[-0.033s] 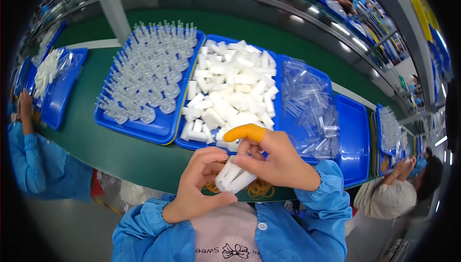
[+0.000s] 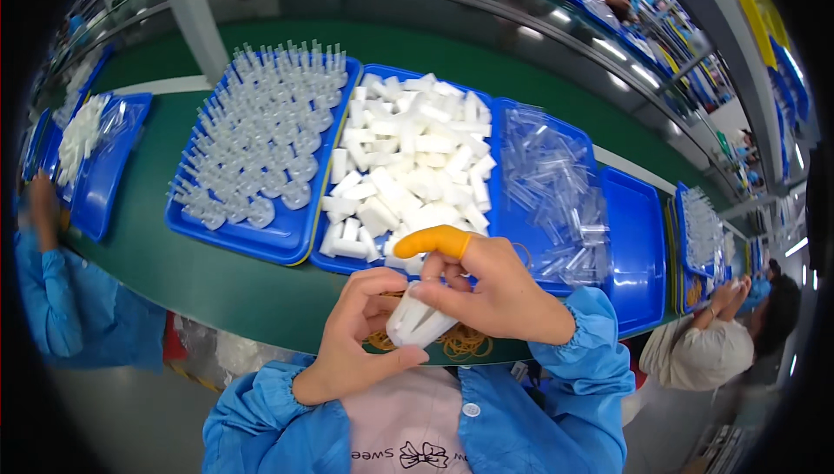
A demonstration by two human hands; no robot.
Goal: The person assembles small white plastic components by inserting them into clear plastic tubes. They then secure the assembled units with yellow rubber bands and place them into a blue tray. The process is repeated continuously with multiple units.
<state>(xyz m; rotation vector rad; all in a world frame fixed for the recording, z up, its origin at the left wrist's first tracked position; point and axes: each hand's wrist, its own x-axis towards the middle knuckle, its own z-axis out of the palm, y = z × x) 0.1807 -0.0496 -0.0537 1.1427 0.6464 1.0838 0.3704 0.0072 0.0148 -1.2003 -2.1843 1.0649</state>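
Note:
In front of my chest, between both hands, is a white foam piece point(image 2: 419, 324), tilted, with a lengthwise slit or fold in it. My left hand point(image 2: 358, 335) wraps round it from the left, thumb below and fingers above. From the right, my right hand point(image 2: 495, 291) pinches its upper end with thumb and fingers. A yellow finger cot point(image 2: 433, 240) covers the raised index finger of that hand. My fingers hide part of the piece, and whether anything sits inside it I cannot tell. Tan rubber bands point(image 2: 467, 344) lie on the table just below the hands.
On the green table point(image 2: 248, 276) stand blue trays: one with upright clear plastic parts point(image 2: 261, 135), one heaped with white foam pieces point(image 2: 417, 152), one with clear tubes point(image 2: 556, 187). A blue tray point(image 2: 637, 248) is at right. Co-workers sit at both sides.
The view has shifted slightly, so the trays appear a little further left. Both hands keep the same hold on the white foam piece.

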